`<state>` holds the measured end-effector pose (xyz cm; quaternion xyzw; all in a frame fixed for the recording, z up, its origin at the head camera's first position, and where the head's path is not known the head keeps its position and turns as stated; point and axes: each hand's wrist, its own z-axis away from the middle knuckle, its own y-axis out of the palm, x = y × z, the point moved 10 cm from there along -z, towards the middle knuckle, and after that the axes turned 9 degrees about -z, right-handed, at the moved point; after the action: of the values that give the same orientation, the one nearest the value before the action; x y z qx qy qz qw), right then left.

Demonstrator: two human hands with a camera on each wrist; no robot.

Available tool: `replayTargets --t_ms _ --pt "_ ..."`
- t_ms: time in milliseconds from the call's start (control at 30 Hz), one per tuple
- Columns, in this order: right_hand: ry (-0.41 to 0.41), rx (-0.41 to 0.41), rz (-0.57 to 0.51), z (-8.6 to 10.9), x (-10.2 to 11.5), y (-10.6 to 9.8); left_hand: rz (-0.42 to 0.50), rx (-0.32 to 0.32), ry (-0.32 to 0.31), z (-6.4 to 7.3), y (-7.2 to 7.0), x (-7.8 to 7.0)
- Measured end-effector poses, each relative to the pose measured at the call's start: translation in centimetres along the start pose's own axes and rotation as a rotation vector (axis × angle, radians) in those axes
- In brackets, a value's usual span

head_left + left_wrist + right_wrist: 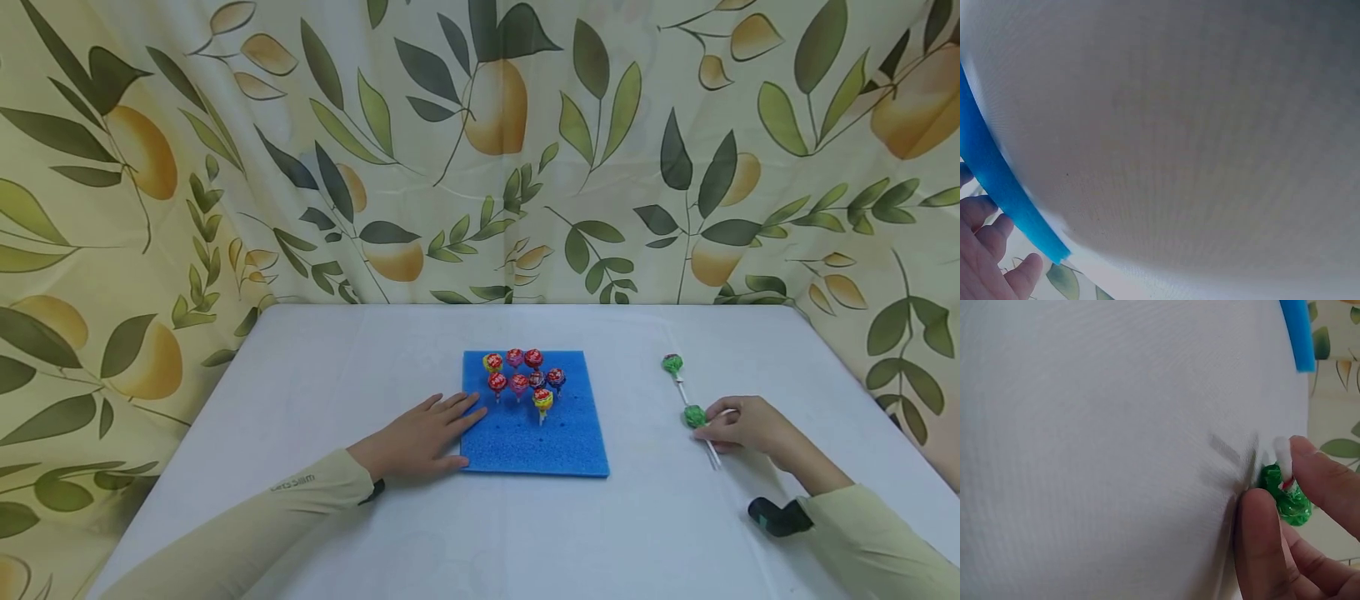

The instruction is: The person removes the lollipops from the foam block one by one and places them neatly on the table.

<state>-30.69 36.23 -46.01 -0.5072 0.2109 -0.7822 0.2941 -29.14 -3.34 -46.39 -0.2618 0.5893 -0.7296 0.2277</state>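
My left hand (pixel 423 437) lies with its fingers spread over the left edge of a blue foam board (pixel 540 454). Several wrapped lollipops (pixel 519 383) stand upright in the board's far half, mostly red, with a yellow one (pixel 542 402) nearest me. On the right, my right hand (pixel 750 429) holds a green lollipop (pixel 694 416) between thumb and fingers, just below its wrapped head. The right wrist view shows this green head (pixel 1294 503) and white stick between the fingertips. Only the board's blue edge (pixel 1016 194) and some fingers appear in the left wrist view.
Another green lollipop (pixel 672 364) lies on the white tablecloth (pixel 360 358) just beyond the held one. Small holes dot the near part of the board. A curtain (pixel 465 208) printed with fruit and leaves hangs behind the table.
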Motion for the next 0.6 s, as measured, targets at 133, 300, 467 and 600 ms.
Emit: replayTargets --t_ms 133,300,467,600 --pt "0.003 0.021 0.013 -0.09 0.01 0.01 -0.008 0.000 -0.002 -0.04 0.11 0.07" --pt "0.003 0.037 0.010 -0.22 -0.01 0.18 -0.011 -0.008 -0.001 -0.02 0.07 0.07" --pt "-0.004 0.047 0.009 -0.49 0.01 0.27 -0.006 -0.008 -0.001 0.00 -0.02 0.06" --pt "0.008 0.037 -0.008 -0.64 0.08 0.27 -0.004 -0.006 0.001 -0.01 -0.09 0.05"
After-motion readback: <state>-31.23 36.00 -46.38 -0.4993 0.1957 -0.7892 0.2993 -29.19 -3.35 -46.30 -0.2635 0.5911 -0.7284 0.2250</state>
